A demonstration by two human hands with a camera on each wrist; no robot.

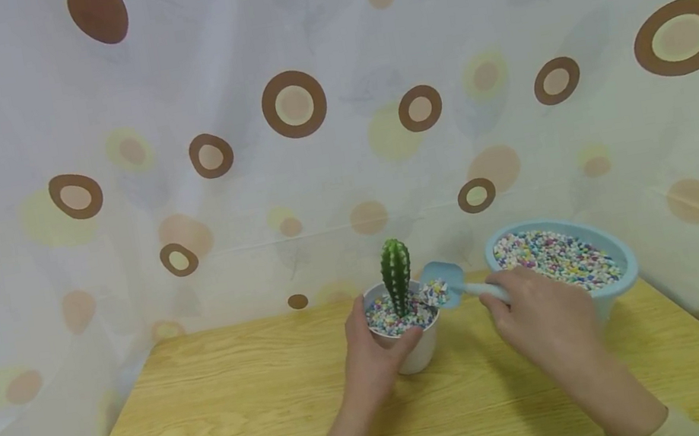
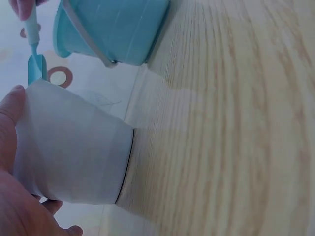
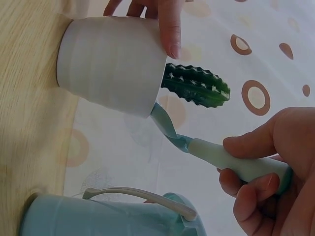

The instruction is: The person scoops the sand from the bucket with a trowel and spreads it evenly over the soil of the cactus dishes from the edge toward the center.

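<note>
A green cactus [image 1: 397, 277] stands upright in a white pot [image 1: 419, 354] among small multicoloured pebbles [image 1: 385, 317]. My left hand [image 1: 373, 357] holds the pot at its near left side, thumb along the rim and fingers around the far side. My right hand [image 1: 543, 317] grips the pale handle of a small blue shovel [image 1: 447, 272]. Pebbles lie on its blade, which is tilted at the pot's right rim. In the right wrist view the shovel's tip [image 3: 160, 115] meets the rim beside the cactus [image 3: 197, 84].
A light blue bucket [image 1: 624, 264] filled with multicoloured pebbles stands right of the pot, partly behind my right hand. Its handle [image 3: 142, 194] shows in the right wrist view. The wooden table [image 1: 238, 422] ends at a spotted curtain [image 1: 251, 211] at the back and sides.
</note>
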